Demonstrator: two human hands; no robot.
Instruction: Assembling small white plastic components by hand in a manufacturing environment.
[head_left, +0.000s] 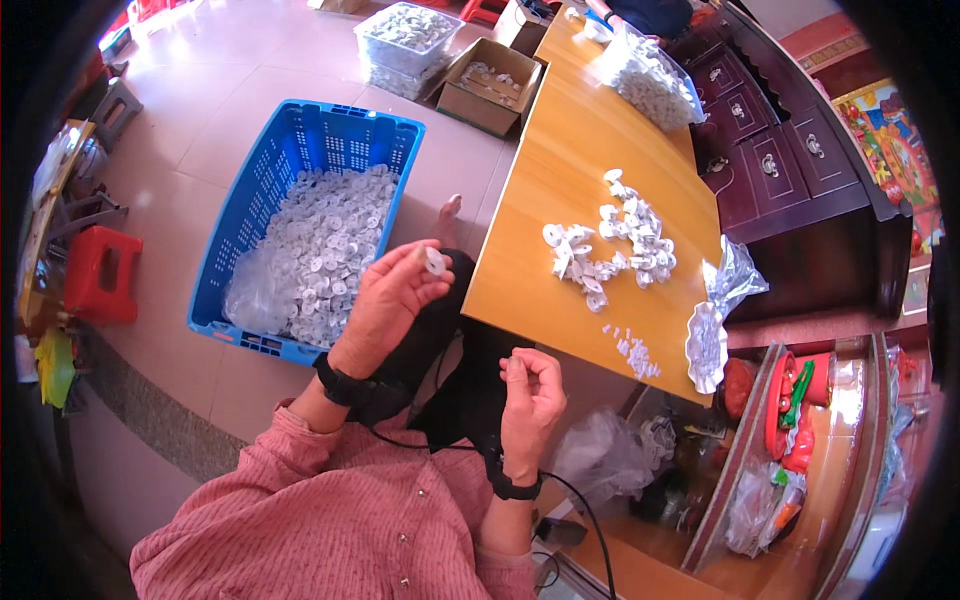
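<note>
My left hand, raised beside the blue crate, pinches a small white round plastic part with a hole in its middle. Over my lap, my right hand is closed, thumb pressed against the fingers; what it holds, if anything, does not show. The blue crate on the floor to my left contains many similar white parts and a clear plastic bag. On the wooden table, to my right, white round parts lie in a loose heap. Nearer me are tiny white pieces.
A scalloped white dish of small pieces sits at the right edge of the table. Farther back are a bag of parts, a cardboard box and a clear tub. A red stool stands left.
</note>
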